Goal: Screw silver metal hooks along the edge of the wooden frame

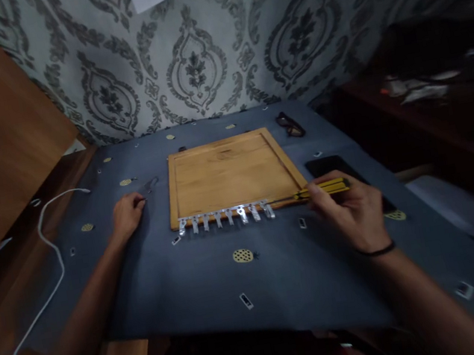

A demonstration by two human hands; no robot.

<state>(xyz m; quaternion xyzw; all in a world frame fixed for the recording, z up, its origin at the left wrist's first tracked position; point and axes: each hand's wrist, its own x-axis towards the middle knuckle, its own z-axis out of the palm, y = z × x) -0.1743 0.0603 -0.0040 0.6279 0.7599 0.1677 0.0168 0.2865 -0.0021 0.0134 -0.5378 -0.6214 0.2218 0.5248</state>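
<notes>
My right hand is closed around the yellow-and-black handle of a screwdriver. Its thin shaft points left, with the tip at the right end of a silver metal hook strip. Several hooks hang from that strip, which lies along the near edge of a framed wooden board flat on the table. Left of the board, my left hand rests on the cloth with thumb and fingers pinched together; whatever they hold is too small to name. Just beyond those fingers lies a small, thin, shiny item.
A dark phone lies partly behind my right hand, and dark glasses sit farther back. A white cable runs along the left side. Blue pineapple-print cloth covers the table, and a patterned curtain hangs behind it.
</notes>
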